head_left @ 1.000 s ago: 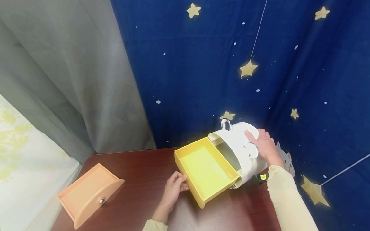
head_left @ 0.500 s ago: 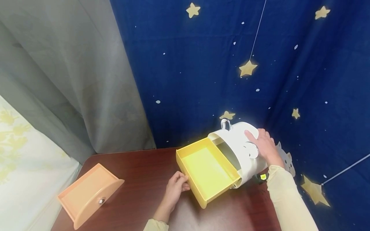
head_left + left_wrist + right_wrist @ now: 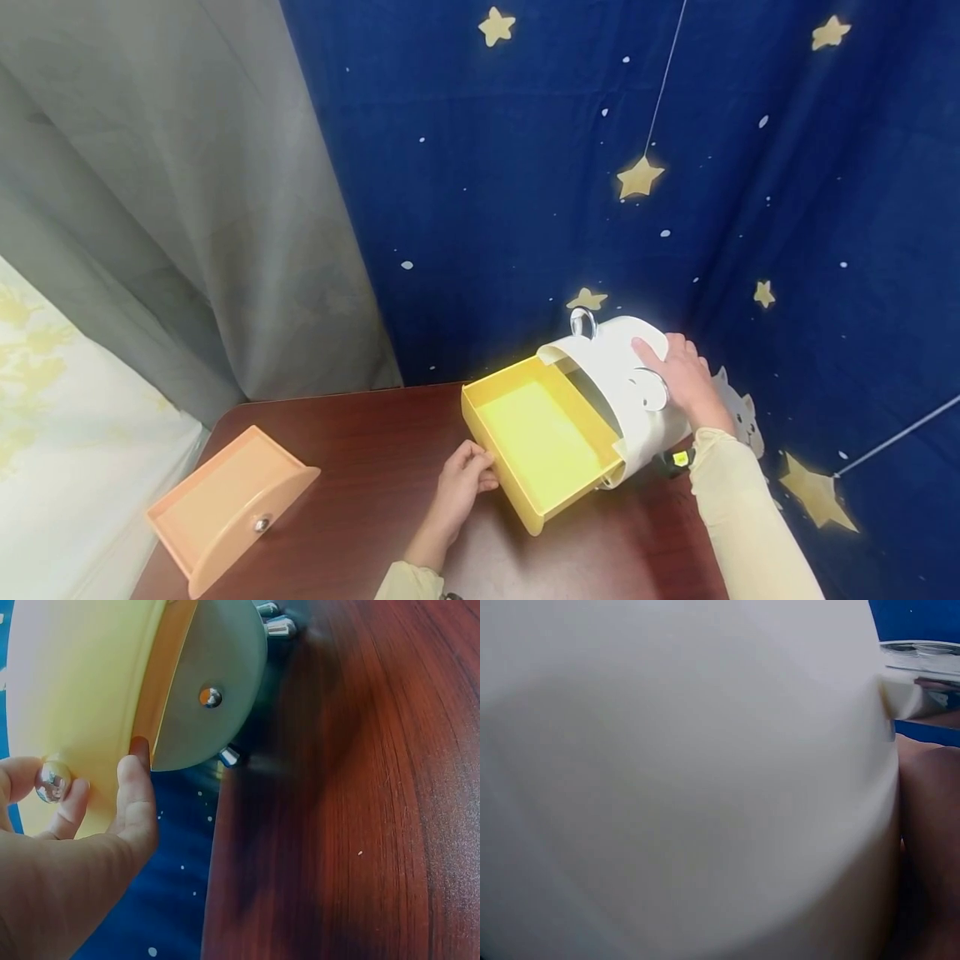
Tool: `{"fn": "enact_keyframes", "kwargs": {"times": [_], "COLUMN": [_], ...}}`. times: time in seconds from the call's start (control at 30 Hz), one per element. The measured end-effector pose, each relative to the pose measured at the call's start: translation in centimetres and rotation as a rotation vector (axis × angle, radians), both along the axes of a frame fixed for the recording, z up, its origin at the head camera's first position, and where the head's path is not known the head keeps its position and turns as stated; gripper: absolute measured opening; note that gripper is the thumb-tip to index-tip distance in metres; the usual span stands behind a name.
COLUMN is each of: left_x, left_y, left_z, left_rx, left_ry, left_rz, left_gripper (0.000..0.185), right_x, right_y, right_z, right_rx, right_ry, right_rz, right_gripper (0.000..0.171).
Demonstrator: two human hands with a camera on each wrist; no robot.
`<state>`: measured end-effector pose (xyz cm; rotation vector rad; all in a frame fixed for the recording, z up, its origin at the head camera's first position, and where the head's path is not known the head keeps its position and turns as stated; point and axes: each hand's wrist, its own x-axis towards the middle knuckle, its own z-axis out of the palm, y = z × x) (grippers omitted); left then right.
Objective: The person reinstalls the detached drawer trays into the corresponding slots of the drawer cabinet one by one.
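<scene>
A yellow drawer point(image 3: 540, 442) sticks halfway out of a white rounded cabinet point(image 3: 611, 367) at the table's back right. My left hand point(image 3: 461, 479) is at the drawer's front. In the left wrist view its fingers point(image 3: 71, 806) pinch the small silver knob point(image 3: 52, 782) on the yellow drawer front point(image 3: 82, 697), with the thumb along the edge. My right hand point(image 3: 678, 371) lies spread on the cabinet's top, fingers straight. In the right wrist view the white cabinet wall point(image 3: 682, 780) fills the picture, and part of the hand point(image 3: 930, 825) shows at the right edge.
An orange drawer point(image 3: 225, 504) with a silver knob lies loose at the front left of the dark red table point(image 3: 360, 450). A clear ring point(image 3: 583, 322) stands on the cabinet. Blue star cloth hangs close behind, and a grey curtain hangs to the left.
The yellow drawer has slid a little to the right, further into the white cabinet, with my left hand following it. My right hand stays on the cabinet's top.
</scene>
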<state>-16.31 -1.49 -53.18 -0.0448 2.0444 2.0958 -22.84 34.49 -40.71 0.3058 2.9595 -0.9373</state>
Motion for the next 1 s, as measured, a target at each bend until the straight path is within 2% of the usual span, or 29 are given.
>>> {"fn": "enact_keyframes", "kwargs": {"times": [0.4,0.63,0.73,0.87,1.0], "left_x": [0.2,0.5,0.5,0.6,0.6], "left_y": [0.4,0.8,1.0,1.1,1.2], "left_z": [0.0,-0.2,-0.2,-0.1,-0.2], "left_rx": [-0.022,0.01,0.042,0.048,0.032], "left_ry": [0.01,0.018,0.01,-0.004,-0.008], "left_rz": [-0.066,-0.046,-0.024,-0.01,-0.018], "left_gripper": [0.033,0.038,0.049,0.073,0.082], "right_x": [0.0,0.2,0.3,0.3,0.2], "right_y": [0.0,0.0,0.0,-0.1,-0.2], "right_z": [0.0,0.1,0.1,0.2,0.2], "right_rx": [0.003,-0.011,-0.014,-0.015,0.003], "right_ry": [0.003,-0.008,-0.014,-0.02,-0.019], "right_rz": [0.011,0.002,0.0,-0.003,-0.002], "right_gripper": [0.109,0.11,0.111,0.111,0.111]}}
